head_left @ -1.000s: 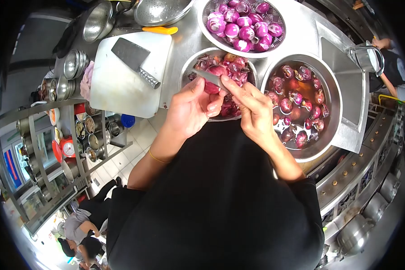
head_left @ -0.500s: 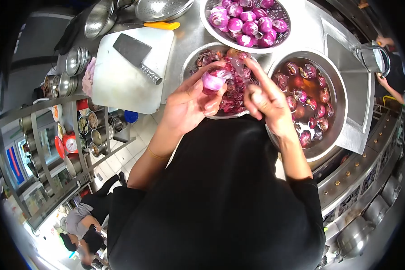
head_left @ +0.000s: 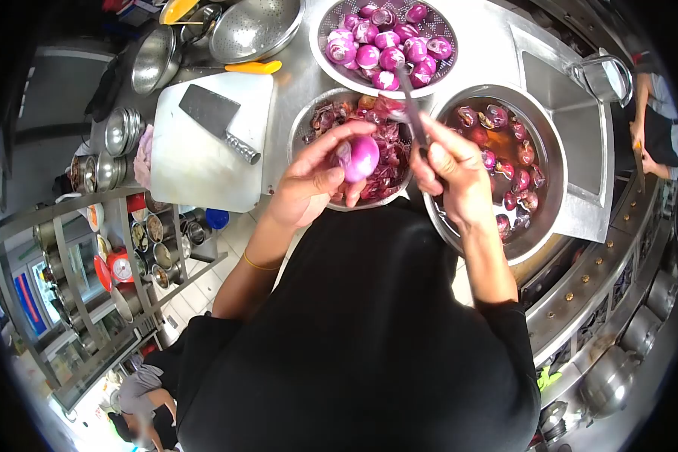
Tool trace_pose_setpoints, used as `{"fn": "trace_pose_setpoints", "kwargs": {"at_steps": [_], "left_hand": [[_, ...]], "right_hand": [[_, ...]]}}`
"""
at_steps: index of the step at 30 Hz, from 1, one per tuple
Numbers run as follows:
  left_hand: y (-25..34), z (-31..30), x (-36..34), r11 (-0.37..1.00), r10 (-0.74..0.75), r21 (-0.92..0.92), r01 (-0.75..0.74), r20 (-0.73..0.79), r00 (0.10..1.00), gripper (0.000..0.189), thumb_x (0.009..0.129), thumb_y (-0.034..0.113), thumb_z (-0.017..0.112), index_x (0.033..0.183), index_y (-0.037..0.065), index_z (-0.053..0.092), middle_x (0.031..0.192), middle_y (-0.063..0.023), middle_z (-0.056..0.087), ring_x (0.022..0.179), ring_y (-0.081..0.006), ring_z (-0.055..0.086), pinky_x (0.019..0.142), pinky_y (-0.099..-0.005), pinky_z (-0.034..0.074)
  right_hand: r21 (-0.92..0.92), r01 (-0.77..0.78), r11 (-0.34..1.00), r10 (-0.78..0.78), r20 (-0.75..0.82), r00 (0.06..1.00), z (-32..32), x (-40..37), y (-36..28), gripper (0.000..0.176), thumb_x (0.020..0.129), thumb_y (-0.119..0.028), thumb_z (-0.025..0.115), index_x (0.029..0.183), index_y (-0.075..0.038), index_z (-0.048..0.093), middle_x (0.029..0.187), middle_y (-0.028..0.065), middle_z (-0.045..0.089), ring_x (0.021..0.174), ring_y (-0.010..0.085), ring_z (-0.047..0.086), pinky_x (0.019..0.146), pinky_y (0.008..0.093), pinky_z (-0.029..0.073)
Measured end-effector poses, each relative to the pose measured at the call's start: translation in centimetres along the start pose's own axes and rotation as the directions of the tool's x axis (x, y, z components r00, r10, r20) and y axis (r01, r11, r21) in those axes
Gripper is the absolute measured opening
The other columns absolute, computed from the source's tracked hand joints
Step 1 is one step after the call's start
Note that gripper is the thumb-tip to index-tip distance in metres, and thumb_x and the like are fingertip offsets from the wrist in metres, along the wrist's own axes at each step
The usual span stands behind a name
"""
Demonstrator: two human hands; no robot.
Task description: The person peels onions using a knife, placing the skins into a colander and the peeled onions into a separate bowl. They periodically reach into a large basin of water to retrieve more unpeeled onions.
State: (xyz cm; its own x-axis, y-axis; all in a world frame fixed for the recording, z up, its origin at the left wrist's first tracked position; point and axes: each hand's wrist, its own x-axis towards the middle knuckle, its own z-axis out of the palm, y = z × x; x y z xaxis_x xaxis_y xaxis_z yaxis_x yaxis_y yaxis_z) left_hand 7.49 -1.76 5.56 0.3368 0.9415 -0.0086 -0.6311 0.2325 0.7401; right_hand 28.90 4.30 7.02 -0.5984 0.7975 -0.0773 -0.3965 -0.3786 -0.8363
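Between the fingers of my left hand (head_left: 303, 190) is a peeled red onion (head_left: 364, 157), smooth and purple, held over a bowl (head_left: 295, 129) of dark onion skins (head_left: 388, 177). My right hand (head_left: 465, 177) is closed round a small knife (head_left: 409, 96), its blurred dark blade pointing away from me. A strip of onion skin (head_left: 392, 108) shows beside the blade, near my right thumb. To the right, a large metal basin (head_left: 556, 169) holds unpeeled red onions (head_left: 521, 179) in brownish water. Beyond the bowl, peeled onions (head_left: 365, 32) fill a perforated colander (head_left: 320, 64).
A cleaver (head_left: 207, 113) lies on the white cutting board (head_left: 196, 177) at left. Behind it are a yellow-handled tool (head_left: 255, 68) and an empty colander (head_left: 252, 34). A sink (head_left: 572, 90) adjoins the basin. Other people (head_left: 659, 120) are at far right and lower left.
The onion in my left hand has turned, showing a smooth purple side. My right hand's knife now shows plainly, pointing up, with skin beside its blade. The whole view has shifted slightly.
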Motion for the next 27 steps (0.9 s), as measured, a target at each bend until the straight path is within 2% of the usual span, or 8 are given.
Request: {"fn": "trace_pose_setpoints", "kwargs": {"at_steps": [9,11,13,17,19,21,22,27], "left_hand": [[0.9,-0.7,0.8,0.992,0.123,0.02,-0.122,-0.271,0.955,0.059,0.084,0.005,0.062,0.136,0.001,0.034,0.11,-0.0104,0.052,0.095,-0.0179,0.057,0.081,-0.0313,0.05],[1.4,-0.8,0.9,0.873,0.372,0.442,-0.205,-0.333,0.866,0.059,0.077,-0.003,0.066,0.131,-0.001,0.04,0.112,-0.0105,0.053,0.101,-0.0176,0.056,0.087,-0.0304,0.048],[1.6,-1.6,0.6,0.9,0.371,0.372,-0.227,-0.382,0.846,0.061,0.071,-0.008,0.069,0.126,0.0,0.044,0.112,-0.0104,0.055,0.104,-0.0172,0.056,0.09,-0.0293,0.046],[1.9,-1.7,0.3,0.94,0.316,0.267,-0.213,-0.444,0.839,0.055,0.075,-0.003,0.067,0.126,0.001,0.046,0.108,-0.0098,0.058,0.098,-0.0154,0.057,0.084,-0.0276,0.047],[1.9,-1.8,0.3,0.967,0.243,0.184,-0.176,-0.46,0.854,0.049,0.079,-0.001,0.065,0.125,0.002,0.047,0.107,-0.0088,0.059,0.093,-0.0127,0.056,0.075,-0.0255,0.047],[1.5,-1.3,0.6,0.961,0.24,0.24,-0.138,-0.476,0.846,0.049,0.082,-0.001,0.062,0.127,0.003,0.044,0.105,-0.0094,0.059,0.086,-0.0113,0.055,0.065,-0.0239,0.046],[1.3,-1.1,0.6,0.952,0.273,0.25,-0.174,-0.448,0.851,0.048,0.083,0.0,0.062,0.127,0.003,0.043,0.104,-0.0102,0.058,0.083,-0.0115,0.055,0.062,-0.0236,0.046],[0.9,-1.0,0.7,0.946,0.303,0.232,-0.227,-0.381,0.874,0.044,0.083,0.001,0.065,0.12,0.002,0.042,0.103,-0.0123,0.058,0.077,-0.0124,0.056,0.054,-0.0238,0.046]], "right_hand": [[0.008,0.099,0.995,-0.099,-0.039,0.994,-0.8,-0.4,1.6,0.05,0.097,-0.021,0.049,0.143,-0.009,0.035,0.065,0.001,0.042,0.051,0.0066,0.034,0.046,0.0181,0.03],[-0.058,-0.312,0.948,0.308,-0.07,0.949,-1.1,-0.3,2.4,0.052,0.097,-0.02,0.048,0.145,-0.01,0.029,0.066,0.0009,0.041,0.052,0.007,0.034,0.046,0.0187,0.031],[-0.091,-0.4,0.912,0.404,0.04,0.914,-1.8,-0.6,4.1,0.059,0.099,-0.018,0.044,0.149,-0.011,0.015,0.064,0.0009,0.043,0.049,0.0067,0.036,0.045,0.0194,0.031],[-0.322,-0.12,0.939,0.095,-0.091,0.991,-0.6,-0.5,3.1,0.055,0.097,-0.016,0.048,0.147,-0.011,0.026,0.063,-0.0022,0.039,0.052,0.0063,0.036,0.05,0.0198,0.033],[-0.636,-0.011,0.772,-0.055,-0.084,0.995,-0.1,-0.7,2.4,0.053,0.094,-0.015,0.053,0.143,-0.009,0.034,0.077,0.0049,0.058,0.066,0.0144,0.056,0.066,0.0245,0.045],[-0.783,0.146,0.604,-0.207,0.022,0.978,1.1,-0.5,2.0,0.05,0.091,-0.014,0.056,0.139,-0.009,0.04,0.114,0.0124,0.063,0.1,0.0276,0.063,0.089,0.0333,0.046],[-0.776,0.188,0.602,-0.221,0.065,0.973,1.7,-0.5,1.7,0.05,0.091,-0.014,0.056,0.138,-0.009,0.041,0.136,0.015,0.048,0.12,0.0344,0.052,0.099,0.0376,0.041],[-0.856,0.275,0.437,-0.331,0.131,0.934,2.3,0.0,1.8,0.05,0.087,-0.01,0.058,0.135,-0.014,0.046,0.119,0.0155,0.06,0.1,0.0358,0.061,0.079,0.0384,0.052]]}}
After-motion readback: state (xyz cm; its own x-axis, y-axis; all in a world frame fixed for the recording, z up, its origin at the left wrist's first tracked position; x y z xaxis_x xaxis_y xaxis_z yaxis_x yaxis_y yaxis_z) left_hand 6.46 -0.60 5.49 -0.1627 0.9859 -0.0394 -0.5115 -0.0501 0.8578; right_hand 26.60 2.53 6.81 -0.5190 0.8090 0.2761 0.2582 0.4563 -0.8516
